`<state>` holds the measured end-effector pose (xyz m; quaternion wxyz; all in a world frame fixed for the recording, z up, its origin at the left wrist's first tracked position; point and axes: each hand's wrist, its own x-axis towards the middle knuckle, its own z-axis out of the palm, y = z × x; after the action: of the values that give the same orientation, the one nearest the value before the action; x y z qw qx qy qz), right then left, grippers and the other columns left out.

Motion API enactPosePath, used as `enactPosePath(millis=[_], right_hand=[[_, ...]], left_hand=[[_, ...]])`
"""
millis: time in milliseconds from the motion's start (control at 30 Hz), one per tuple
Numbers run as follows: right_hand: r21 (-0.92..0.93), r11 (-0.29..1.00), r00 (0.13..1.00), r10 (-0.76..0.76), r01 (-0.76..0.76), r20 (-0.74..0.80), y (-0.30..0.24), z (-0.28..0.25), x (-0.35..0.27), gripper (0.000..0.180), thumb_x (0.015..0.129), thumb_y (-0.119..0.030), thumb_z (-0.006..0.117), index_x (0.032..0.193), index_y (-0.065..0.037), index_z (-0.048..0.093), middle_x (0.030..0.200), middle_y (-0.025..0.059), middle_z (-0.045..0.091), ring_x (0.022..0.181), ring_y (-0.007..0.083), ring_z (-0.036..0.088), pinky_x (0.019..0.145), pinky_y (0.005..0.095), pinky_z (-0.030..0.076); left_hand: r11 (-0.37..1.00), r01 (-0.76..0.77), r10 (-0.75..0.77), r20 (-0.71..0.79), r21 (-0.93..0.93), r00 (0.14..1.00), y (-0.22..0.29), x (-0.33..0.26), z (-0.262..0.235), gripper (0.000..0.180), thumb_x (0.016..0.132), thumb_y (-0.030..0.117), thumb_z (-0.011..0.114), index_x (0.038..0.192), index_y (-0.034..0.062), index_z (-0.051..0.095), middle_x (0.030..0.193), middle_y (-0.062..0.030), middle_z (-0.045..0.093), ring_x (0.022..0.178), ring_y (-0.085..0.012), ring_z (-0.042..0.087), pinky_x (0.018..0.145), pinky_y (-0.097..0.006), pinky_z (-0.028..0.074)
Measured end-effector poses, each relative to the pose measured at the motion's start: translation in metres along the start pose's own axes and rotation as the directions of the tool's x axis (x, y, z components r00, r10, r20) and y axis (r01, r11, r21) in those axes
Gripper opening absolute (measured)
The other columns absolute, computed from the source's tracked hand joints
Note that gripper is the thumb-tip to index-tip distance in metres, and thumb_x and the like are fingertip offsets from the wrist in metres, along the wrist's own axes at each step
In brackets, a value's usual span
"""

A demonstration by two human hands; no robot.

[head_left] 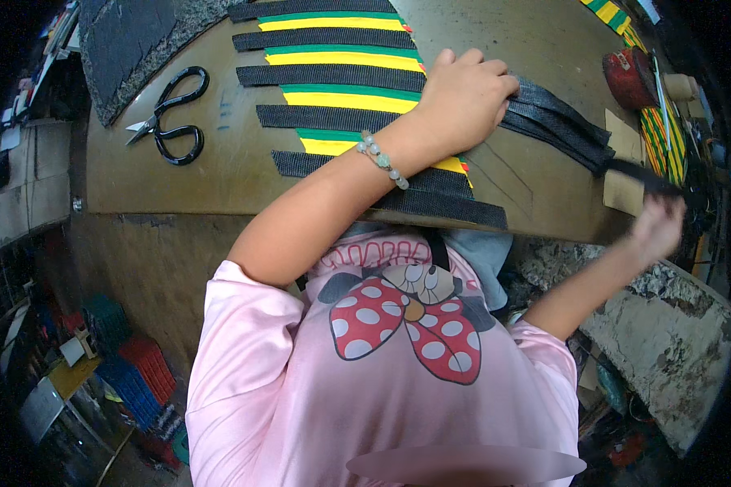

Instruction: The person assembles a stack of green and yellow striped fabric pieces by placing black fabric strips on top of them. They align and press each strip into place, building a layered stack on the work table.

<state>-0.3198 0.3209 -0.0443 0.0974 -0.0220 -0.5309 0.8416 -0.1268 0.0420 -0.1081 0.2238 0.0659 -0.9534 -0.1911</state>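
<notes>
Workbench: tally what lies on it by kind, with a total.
Black strips laid flat in a row: 6
Yellow-and-green strips between them: 5
Scissors: 1
Black strip bundle under the left hand, pulled by the right hand: 1
Total: 13

Black strips point(333, 77) alternate with yellow-green bands point(341, 58); black scissors point(170, 116).

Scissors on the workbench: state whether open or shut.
Shut, nearly: the black-handled scissors lie flat, blades together at the tip, handle loops close, untouched by either hand.
</notes>
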Motion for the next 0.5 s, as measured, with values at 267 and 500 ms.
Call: enactPosePath(millis=[267,500], right_hand=[[-0.543,0.492,0.591,0.071,0.680,0.804,-0.049,0.027,-0.148,0.023,0.089,-0.014,0.068,0.108,-0.001,0.067,0.104,0.0097,0.071,0.084,0.0144,0.063,0.065,0.0253,0.048],[-0.534,0.710,0.093,0.559,0.460,0.824,0.011,0.105,-0.217,0.023,0.082,-0.018,0.076,0.094,0.001,0.070,0.086,0.0182,0.069,0.074,0.0309,0.069,0.066,0.0358,0.052]], left_hand=[[0.597,0.243,-0.227,0.130,-0.764,0.965,0.033,-0.060,-0.083,0.027,0.089,0.028,0.070,0.104,0.0048,0.070,0.085,-0.0063,0.066,0.079,-0.0201,0.063,0.067,-0.031,0.047],[0.161,0.817,-0.834,0.366,-0.554,0.412,0.016,-0.159,-0.134,0.012,0.084,0.007,0.078,0.091,-0.0007,0.073,0.076,0.0028,0.066,0.063,0.0002,0.054,0.055,-0.015,0.041]])
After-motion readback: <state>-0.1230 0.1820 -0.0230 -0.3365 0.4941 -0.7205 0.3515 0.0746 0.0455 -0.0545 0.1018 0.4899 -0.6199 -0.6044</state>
